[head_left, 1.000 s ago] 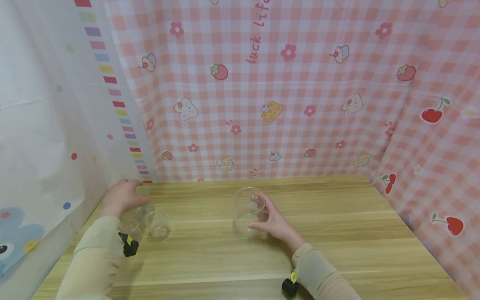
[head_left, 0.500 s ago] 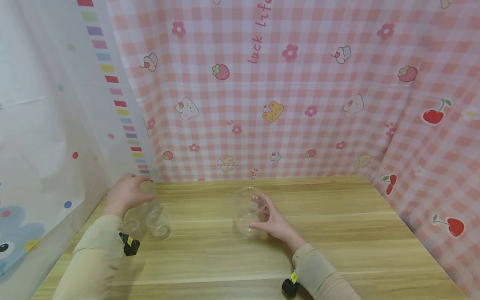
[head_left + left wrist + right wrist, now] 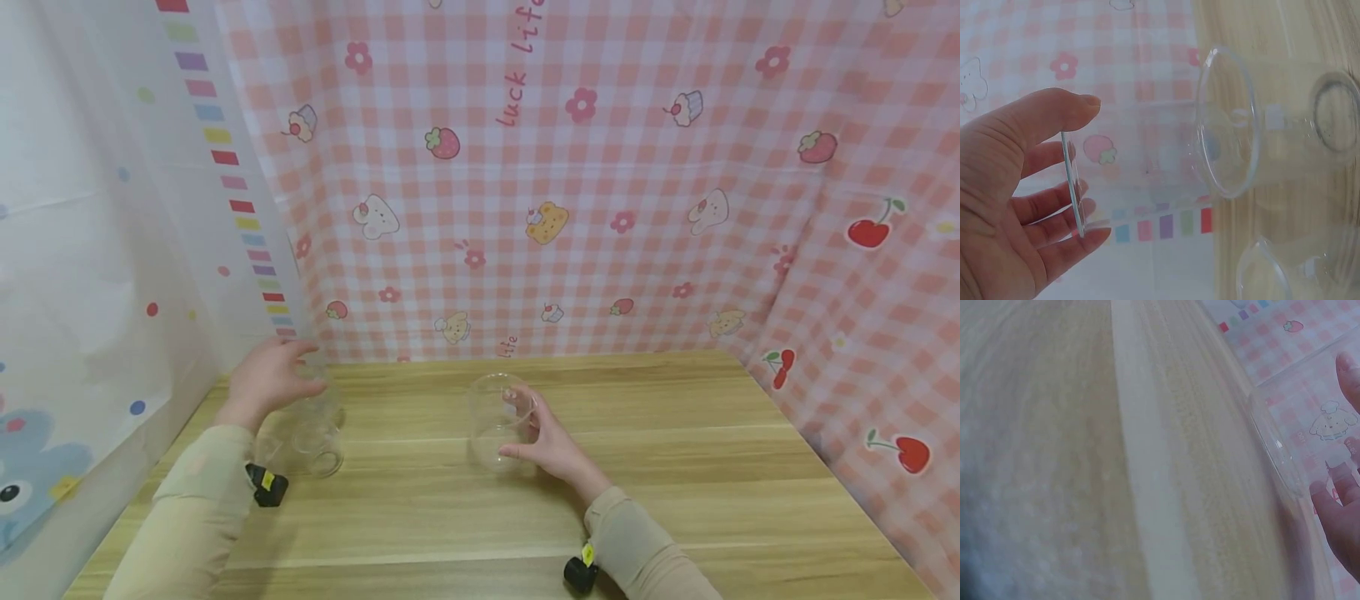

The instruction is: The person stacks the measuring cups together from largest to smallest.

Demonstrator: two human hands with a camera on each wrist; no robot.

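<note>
In the head view, my left hand grips the upper end of a clear cup, thumb on one side and fingers on the other. Its lower end is at the rim of a clear cup standing on the table; whether it reaches inside, I cannot tell. Beside that cup stands another clear cup. Further right, my right hand curls round the side of a wider clear cup standing upright. Only its fingertips and the cup's rim show at the edge of the right wrist view.
The wooden table ends at a pink checked cloth at the back. A white dotted cloth hangs along the left side, and a cherry-print cloth along the right.
My left hand has moved rightward and slightly back with its cup, coming above the standing cup. The right hand and its cup have stayed in place.
</note>
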